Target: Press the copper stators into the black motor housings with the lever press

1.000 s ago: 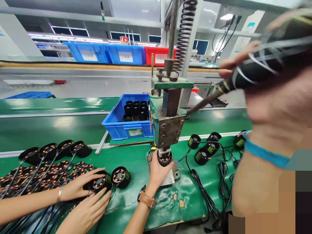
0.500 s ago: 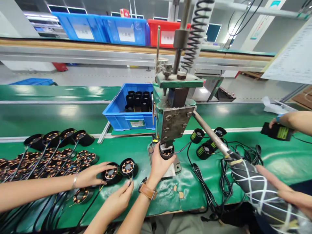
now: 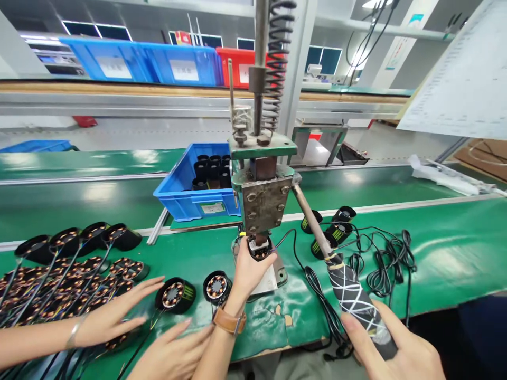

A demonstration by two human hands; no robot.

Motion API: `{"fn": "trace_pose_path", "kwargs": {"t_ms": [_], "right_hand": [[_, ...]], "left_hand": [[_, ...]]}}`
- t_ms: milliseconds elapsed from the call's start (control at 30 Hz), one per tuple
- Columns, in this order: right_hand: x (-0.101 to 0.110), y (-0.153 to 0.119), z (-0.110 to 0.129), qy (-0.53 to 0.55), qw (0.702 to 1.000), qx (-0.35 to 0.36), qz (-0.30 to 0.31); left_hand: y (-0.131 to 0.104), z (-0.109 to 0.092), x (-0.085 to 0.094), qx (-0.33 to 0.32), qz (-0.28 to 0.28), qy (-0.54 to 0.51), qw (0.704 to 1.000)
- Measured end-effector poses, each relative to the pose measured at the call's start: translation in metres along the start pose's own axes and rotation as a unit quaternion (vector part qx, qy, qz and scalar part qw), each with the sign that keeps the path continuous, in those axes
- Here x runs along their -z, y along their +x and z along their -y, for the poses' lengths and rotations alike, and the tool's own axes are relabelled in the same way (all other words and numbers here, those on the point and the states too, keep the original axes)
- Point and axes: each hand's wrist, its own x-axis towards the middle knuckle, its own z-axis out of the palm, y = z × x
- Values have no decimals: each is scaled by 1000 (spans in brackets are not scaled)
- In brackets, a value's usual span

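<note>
Under the ram of the green arbor press (image 3: 266, 203), my left hand (image 3: 251, 272), with a brown-strapped watch on its wrist, is closed around a black round motor housing (image 3: 260, 253). The ram meets a pale block at the top of this housing, and copper coils show inside. My right hand (image 3: 396, 343) grips the lower end of the press lever (image 3: 354, 295), which is wrapped in dark padding and white cord. The lever slopes down to the right. Left of my wrist, two black housings with copper coils (image 3: 174, 295) (image 3: 217, 286) stand on the green mat.
A co-worker's two hands (image 3: 114, 316) (image 3: 170, 348) reach in from the left, fingers spread. Many coil stators (image 3: 87, 285) lie there with leads. Behind the press stands a blue bin (image 3: 198, 203) of black housings. Cable coils (image 3: 390, 264) and several housings (image 3: 332, 232) lie right.
The lever has swung lower, and my right hand has closed round its end. The co-worker's hands have let go of the two housings at left. The arm holding a black housing at right is gone.
</note>
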Motion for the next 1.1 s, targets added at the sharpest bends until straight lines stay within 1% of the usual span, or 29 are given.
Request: {"fn": "trace_pose_path", "kwargs": {"t_ms": [100,200,300,367,400,433,467,533,600,633,667,700,733,767,800,833,867,900,933,967,1000,1033,1067,1100], "right_hand": [[-2,-2,11,13,1000,12,-15],[-6,-3,17,29,999,11,-18],[-7,-4,17,24,1000,14,-11],[3,-5,20,-16,999,44,-27],[13,-4,26,-42,996,70,-43],[27,-3,36,-66,990,100,-70],[43,1,51,-86,982,132,-107],[82,15,96,-124,954,192,-197],[119,44,151,-149,917,238,-285],[133,63,175,-145,900,259,-318],[141,83,194,-124,886,295,-336],[142,101,203,-87,869,342,-347],[135,117,203,-43,855,380,-350],[119,127,191,-3,849,398,-346],[95,132,170,26,858,389,-336],[65,130,141,34,890,328,-315],[29,122,107,11,932,241,-270],[-9,109,71,-34,974,129,-185],[-46,93,36,-89,993,28,-75],[-80,76,5,-106,994,-22,-29],[-108,58,-21,-119,991,-63,-14],[-130,41,-41,-131,987,-94,-3],[-143,27,-55,-135,985,-109,-7],[-150,16,-64,-139,983,-119,-10]], "left_hand": [[3,-3,1,-2,19,21,1000],[3,3,3,15,14,36,999],[4,6,3,1,11,39,999],[5,4,2,-21,13,45,999],[6,1,2,-33,12,50,998],[7,-2,2,-41,8,56,998],[8,-5,1,-45,1,63,997],[9,-11,1,-40,-15,82,996],[7,-14,1,-21,-23,105,994],[5,-14,2,-13,-25,118,993],[2,-14,2,-7,-31,128,991],[-3,-13,3,-4,-40,136,990],[-8,-11,3,-4,-50,138,989],[-15,-9,4,-9,-56,136,989],[-22,-7,3,-17,-54,130,990],[-28,-5,2,-24,-43,123,991],[-33,-3,-1,-31,-24,114,993],[-36,-1,-5,-36,-2,105,994],[-37,1,-12,-39,18,93,995],[-36,3,-20,-39,33,78,996],[-33,5,-30,-37,41,62,997],[-29,7,-41,-34,45,48,997],[-23,10,-54,-32,47,36,998],[-16,14,-66,-29,48,28,998]]}}
